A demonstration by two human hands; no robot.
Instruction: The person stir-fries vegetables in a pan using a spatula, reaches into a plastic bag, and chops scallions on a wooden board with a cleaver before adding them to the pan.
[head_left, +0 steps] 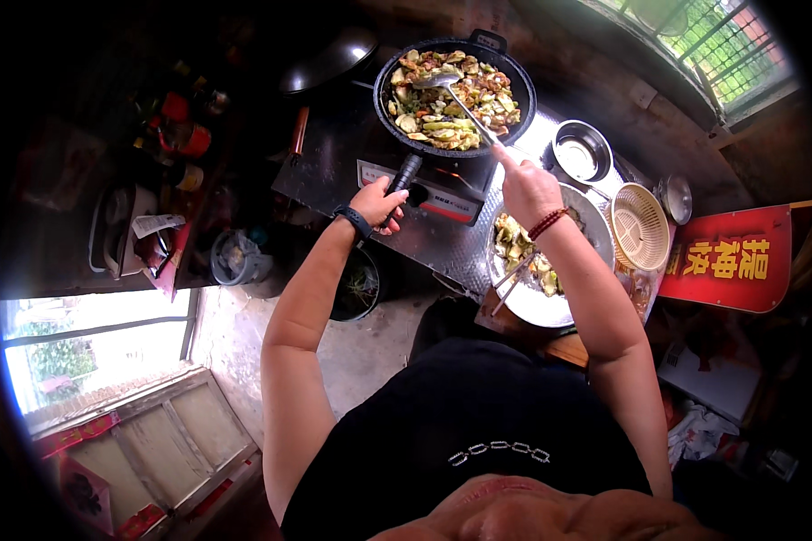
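A deep black frying pan (525, 90) sits on a gas stove (438, 201) with a silver front panel. Browned sliced vegetables (489, 88) nearly cover its bottom. My left hand (379, 204) is wrapped round the pan's black handle (405, 171), which points toward me. In my right hand (530, 189) is the long handle of a metal spatula (467, 110); its head lies on the food at the pan's upper left. Below my right wrist stands a large pale basin (549, 311) with more sliced vegetables (512, 239) and a pair of chopsticks (512, 284), partly hidden by my forearm.
A metal bowl (581, 151) and a cream plastic basket (641, 225) stand right of the stove. A domed lid (334, 61) is at the back left. Bins (241, 257) stand on the floor to the left. A red sign (729, 261) leans at right, below a barred window.
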